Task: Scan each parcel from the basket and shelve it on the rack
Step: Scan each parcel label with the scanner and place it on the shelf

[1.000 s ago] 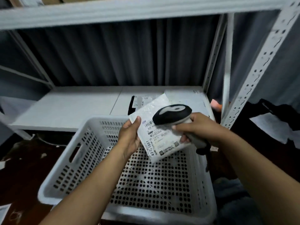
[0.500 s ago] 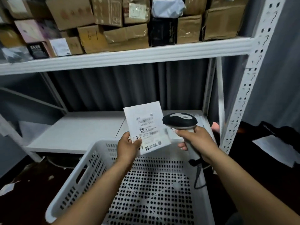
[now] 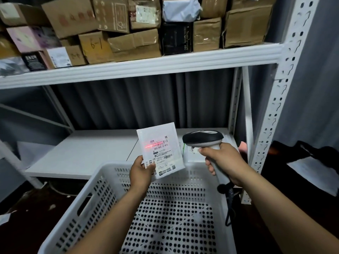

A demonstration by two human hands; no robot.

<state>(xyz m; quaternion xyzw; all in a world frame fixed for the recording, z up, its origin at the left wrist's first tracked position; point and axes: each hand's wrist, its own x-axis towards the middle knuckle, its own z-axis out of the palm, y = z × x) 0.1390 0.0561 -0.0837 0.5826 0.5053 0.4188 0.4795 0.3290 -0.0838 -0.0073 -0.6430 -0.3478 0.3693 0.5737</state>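
My left hand (image 3: 141, 172) pinches the lower left corner of a flat white parcel (image 3: 161, 149) and holds it upright above the far rim of the white perforated basket (image 3: 102, 182). A red scan line glows across the barcode on its label. My right hand (image 3: 224, 162) grips the handle of a black and grey barcode scanner (image 3: 202, 139), whose head points left at the parcel. The basket's perforated floor shows no parcels. Behind both hands lies the rack's white lower shelf (image 3: 82, 153).
The upper shelf (image 3: 139, 67) is packed with cardboard boxes (image 3: 132, 43), a black box and a white bag. A perforated white upright (image 3: 275, 107) stands at the right. Another parcel lies on the lower shelf behind the scanner. The scanner's cable hangs beside the basket.
The parcel has been raised and turned upright to face the scanner, and a red scan line now shows on its label. The view has tilted up, revealing the loaded upper shelf.
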